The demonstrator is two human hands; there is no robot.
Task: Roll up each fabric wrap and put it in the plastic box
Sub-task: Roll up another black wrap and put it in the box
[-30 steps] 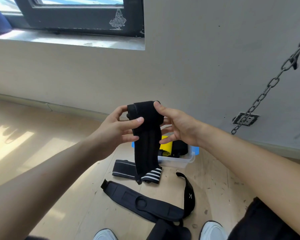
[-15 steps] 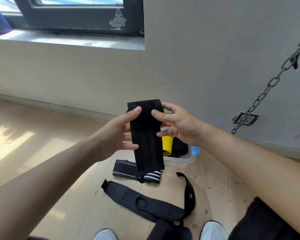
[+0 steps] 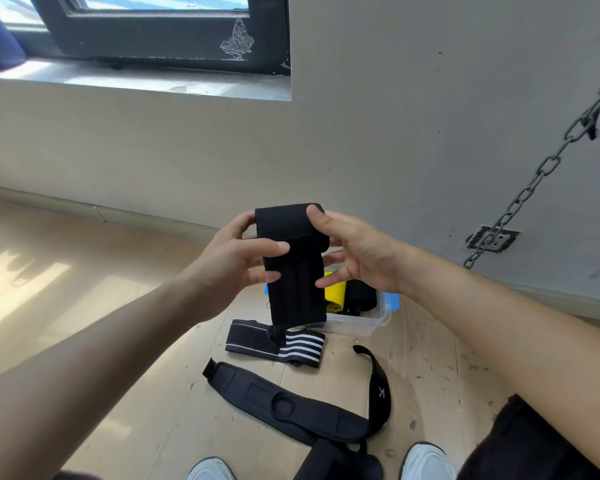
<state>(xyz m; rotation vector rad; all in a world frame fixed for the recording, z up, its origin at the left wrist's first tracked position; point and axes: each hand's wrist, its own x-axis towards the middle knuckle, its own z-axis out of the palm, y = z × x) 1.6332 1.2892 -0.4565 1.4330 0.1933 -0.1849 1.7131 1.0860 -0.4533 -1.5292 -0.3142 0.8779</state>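
A black fabric wrap (image 3: 295, 271) hangs in the air in front of me, its top end rolled over. My left hand (image 3: 236, 265) pinches the roll's left side with thumb and fingers. My right hand (image 3: 357, 251) holds the right side, thumb on top of the roll. Its loose tail dangles down over the clear plastic box (image 3: 368, 322) on the floor, which holds a yellow roll (image 3: 336, 292) and a black roll (image 3: 361, 296). A striped black wrap (image 3: 274, 342) lies flat on the floor before the box.
A long black padded brace (image 3: 284, 407) with a strap lies on the wooden floor near my white shoes (image 3: 426, 462). A metal chain (image 3: 534, 181) hangs at the right toward a wall socket. The wall and a window sill stand behind.
The roll at the wrap's top has grown thicker and the hanging tail has become shorter. Both hands have shifted their fingers around the roll.
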